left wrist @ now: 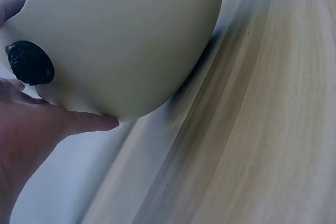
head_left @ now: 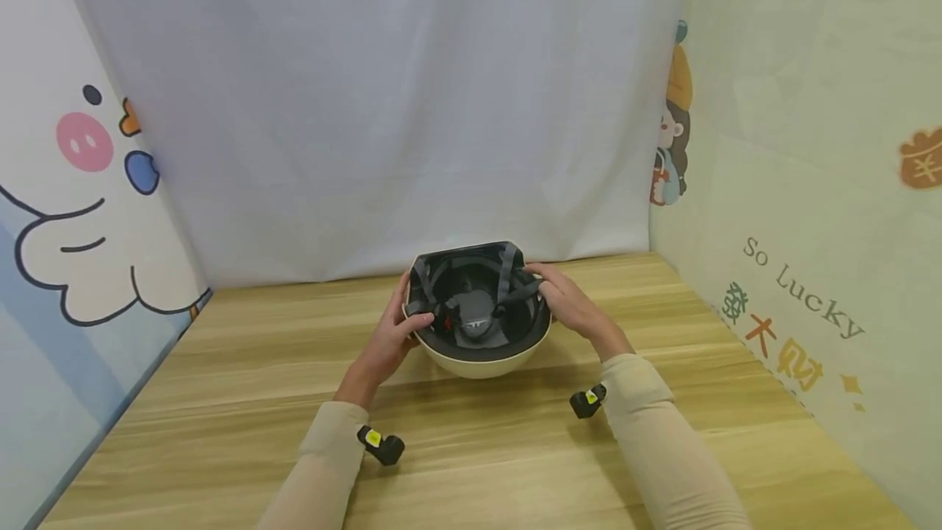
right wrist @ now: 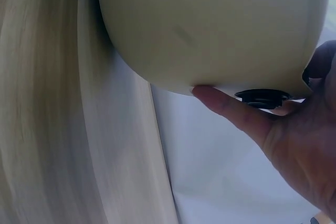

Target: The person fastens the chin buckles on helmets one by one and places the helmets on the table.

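Note:
A cream helmet (head_left: 478,368) lies crown down on the wooden table, its dark padded inside facing up and toward me. Grey straps (head_left: 508,268) cross the opening. At the left rim my left hand (head_left: 384,343) holds the helmet, thumb over the edge and fingers along the outer shell. My right hand (head_left: 572,303) grips the opposite rim beside a strap. In the left wrist view the smooth shell (left wrist: 136,40) shows a round black knob (left wrist: 30,62) close to the fingers. Another black fitting (right wrist: 262,98) sits by the hand in the right wrist view.
The wood-grain table (head_left: 257,366) runs back to a white curtain (head_left: 383,105). A cartoon-printed panel (head_left: 81,211) stands on the left, and a pale printed panel (head_left: 802,186) on the right. Small black devices (head_left: 383,446) are worn at both wrists.

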Demonstrator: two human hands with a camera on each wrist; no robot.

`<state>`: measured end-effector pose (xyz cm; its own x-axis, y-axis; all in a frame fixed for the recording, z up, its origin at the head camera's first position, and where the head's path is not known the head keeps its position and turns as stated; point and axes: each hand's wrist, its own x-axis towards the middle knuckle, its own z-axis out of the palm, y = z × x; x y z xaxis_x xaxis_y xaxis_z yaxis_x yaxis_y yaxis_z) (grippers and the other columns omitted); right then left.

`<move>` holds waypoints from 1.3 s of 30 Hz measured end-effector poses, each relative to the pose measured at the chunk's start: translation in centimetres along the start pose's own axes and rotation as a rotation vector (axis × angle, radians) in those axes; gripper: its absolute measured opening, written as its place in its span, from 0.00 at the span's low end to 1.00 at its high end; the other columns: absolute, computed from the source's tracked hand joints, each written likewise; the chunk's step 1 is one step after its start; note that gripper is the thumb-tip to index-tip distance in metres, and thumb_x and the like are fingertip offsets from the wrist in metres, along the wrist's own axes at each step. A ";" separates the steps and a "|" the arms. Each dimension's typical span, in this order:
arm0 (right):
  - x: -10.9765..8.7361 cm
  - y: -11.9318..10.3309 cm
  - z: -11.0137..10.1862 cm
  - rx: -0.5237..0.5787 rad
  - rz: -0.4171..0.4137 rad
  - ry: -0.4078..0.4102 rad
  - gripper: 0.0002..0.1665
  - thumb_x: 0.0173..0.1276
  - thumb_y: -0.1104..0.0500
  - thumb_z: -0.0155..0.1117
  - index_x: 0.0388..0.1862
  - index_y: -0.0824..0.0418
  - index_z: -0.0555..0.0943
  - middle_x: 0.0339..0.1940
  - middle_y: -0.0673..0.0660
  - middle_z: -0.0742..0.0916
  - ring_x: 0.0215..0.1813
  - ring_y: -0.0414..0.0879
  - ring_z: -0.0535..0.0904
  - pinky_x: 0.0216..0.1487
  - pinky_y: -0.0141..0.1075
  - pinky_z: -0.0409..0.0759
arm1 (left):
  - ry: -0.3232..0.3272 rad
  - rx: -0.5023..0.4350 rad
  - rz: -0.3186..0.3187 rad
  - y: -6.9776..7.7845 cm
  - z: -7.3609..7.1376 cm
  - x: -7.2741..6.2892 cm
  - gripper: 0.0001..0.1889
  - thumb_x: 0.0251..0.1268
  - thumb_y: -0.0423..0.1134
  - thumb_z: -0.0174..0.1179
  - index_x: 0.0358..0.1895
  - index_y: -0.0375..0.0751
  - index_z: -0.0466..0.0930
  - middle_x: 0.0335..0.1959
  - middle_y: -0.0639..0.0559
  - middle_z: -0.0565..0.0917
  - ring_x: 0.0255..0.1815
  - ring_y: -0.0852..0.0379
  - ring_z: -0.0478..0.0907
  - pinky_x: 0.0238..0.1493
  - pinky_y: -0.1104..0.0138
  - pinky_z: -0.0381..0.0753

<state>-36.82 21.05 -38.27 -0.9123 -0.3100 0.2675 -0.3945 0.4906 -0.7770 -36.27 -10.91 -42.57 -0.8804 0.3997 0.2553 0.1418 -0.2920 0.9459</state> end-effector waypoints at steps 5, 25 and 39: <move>-0.3 -0.5 0.3 0.026 0.036 -0.012 0.30 0.74 0.62 0.36 0.74 0.66 0.66 0.72 0.67 0.68 0.49 0.59 0.77 0.37 0.49 0.82 | 0.053 -0.027 0.003 -0.1 0.1 -0.1 0.44 0.72 0.28 0.48 0.82 0.57 0.35 0.75 0.30 0.55 0.56 0.48 0.77 0.48 0.65 0.81; -0.7 -1.2 0.9 -0.066 0.025 -0.069 0.29 0.74 0.64 0.41 0.73 0.68 0.66 0.67 0.70 0.72 0.39 0.54 0.78 0.39 0.45 0.79 | 0.228 -0.087 0.045 -0.7 0.4 -0.3 0.45 0.63 0.26 0.47 0.81 0.40 0.34 0.81 0.41 0.41 0.62 0.52 0.69 0.54 0.68 0.77; 1.1 -4.3 0.2 -0.397 -0.197 -0.060 0.32 0.68 0.67 0.56 0.71 0.69 0.68 0.76 0.71 0.61 0.74 0.65 0.62 0.60 0.55 0.72 | 0.287 0.195 0.029 1.8 0.2 0.5 0.45 0.66 0.29 0.56 0.81 0.40 0.38 0.79 0.35 0.48 0.78 0.41 0.49 0.70 0.56 0.62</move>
<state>-36.09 18.43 -34.75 -0.8125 -0.4692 0.3459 -0.5819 0.6888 -0.4324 -36.32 -11.05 -40.65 -0.9621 0.1249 0.2424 0.2283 -0.1171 0.9665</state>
